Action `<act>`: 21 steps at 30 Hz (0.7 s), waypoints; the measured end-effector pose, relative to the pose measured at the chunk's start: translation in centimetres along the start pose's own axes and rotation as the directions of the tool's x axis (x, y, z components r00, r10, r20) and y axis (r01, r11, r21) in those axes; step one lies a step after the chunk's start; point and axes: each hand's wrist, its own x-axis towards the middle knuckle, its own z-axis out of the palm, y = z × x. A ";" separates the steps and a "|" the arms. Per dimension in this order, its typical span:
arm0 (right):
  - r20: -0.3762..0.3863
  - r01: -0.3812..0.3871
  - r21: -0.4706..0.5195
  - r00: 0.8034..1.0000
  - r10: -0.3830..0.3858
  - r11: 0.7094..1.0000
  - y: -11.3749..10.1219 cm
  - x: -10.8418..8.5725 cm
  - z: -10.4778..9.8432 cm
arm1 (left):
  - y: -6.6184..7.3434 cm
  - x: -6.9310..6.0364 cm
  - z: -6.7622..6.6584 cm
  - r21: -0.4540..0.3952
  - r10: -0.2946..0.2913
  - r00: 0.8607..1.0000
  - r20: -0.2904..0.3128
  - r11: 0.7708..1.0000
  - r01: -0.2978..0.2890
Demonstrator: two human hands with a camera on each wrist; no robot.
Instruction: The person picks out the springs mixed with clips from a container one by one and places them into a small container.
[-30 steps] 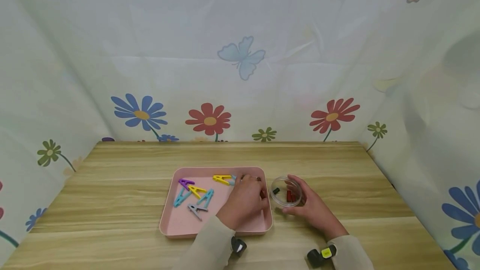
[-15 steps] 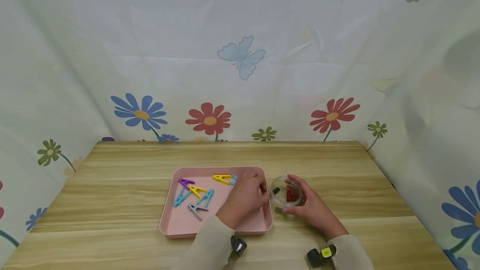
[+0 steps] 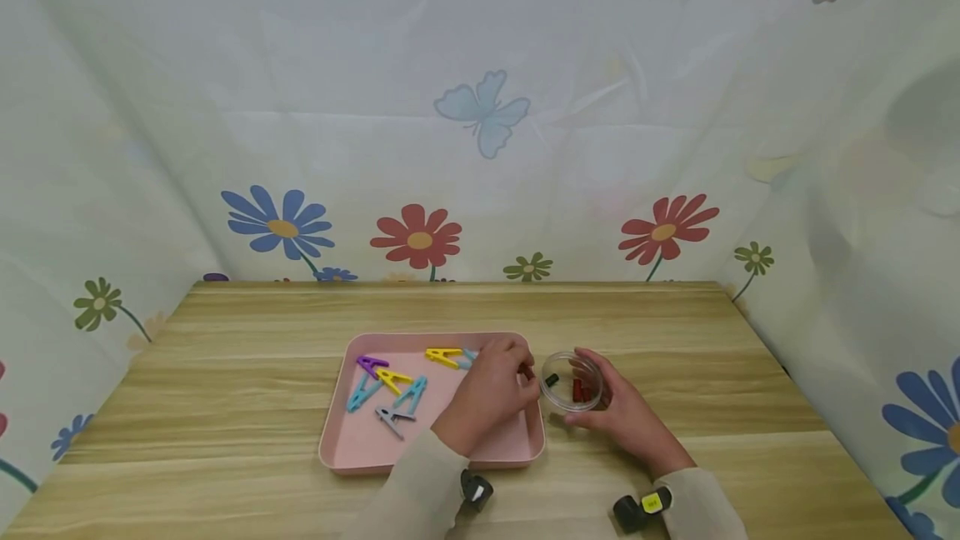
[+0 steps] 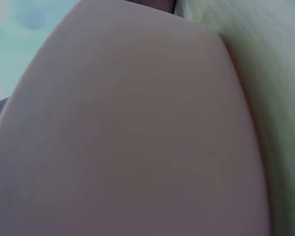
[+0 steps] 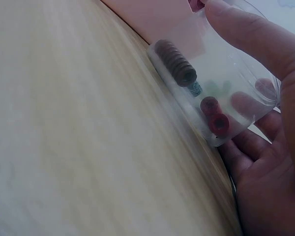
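My left hand [image 3: 489, 394] reaches over the right side of the pink tray [image 3: 347, 448]. Its fingers and thumb pinch a small red piece [image 5: 195, 5], mostly hidden by the fingers in the head view. Just right of the tray, my right hand [image 3: 626, 419] grips a clear round tub [image 3: 572, 357] from its right side, thumb and fingers around the wall. Inside lie red tube-like pieces [image 5: 219, 124] with holes in their ends and a dark ribbed cylinder [image 5: 176, 63], green-looking from above. The left wrist view is mostly filled by a blurred pinkish surface.
Several clothespins lie in the tray: a purple one [image 3: 371, 366], yellow ones [image 3: 444, 357], blue ones [image 3: 411, 394] and a grey one [image 3: 393, 419]. The wooden table [image 3: 225, 373] runs back to a flowered cloth wall [image 3: 337, 148].
My left hand has drawn its fingers together and shifted slightly right toward the tub, with the red piece in them. My right hand and the tub have stayed in place.
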 end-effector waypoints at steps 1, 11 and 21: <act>0.000 0.002 -0.002 1.000 -0.002 1.000 0.0 0.0 0.0 | 0.0 0.0 0.0 0.000 0.005 1.000 -0.003 1.000 -0.005; 0.003 0.010 0.005 1.000 -0.010 1.000 0.2 0.0 0.1 | 0.1 -0.1 -0.2 0.013 0.039 0.999 -0.017 0.999 -0.039; 0.008 0.022 0.008 1.000 -0.022 1.000 0.3 0.0 -0.1 | 1.0 0.0 -1.2 0.006 0.035 0.999 -0.009 0.999 -0.035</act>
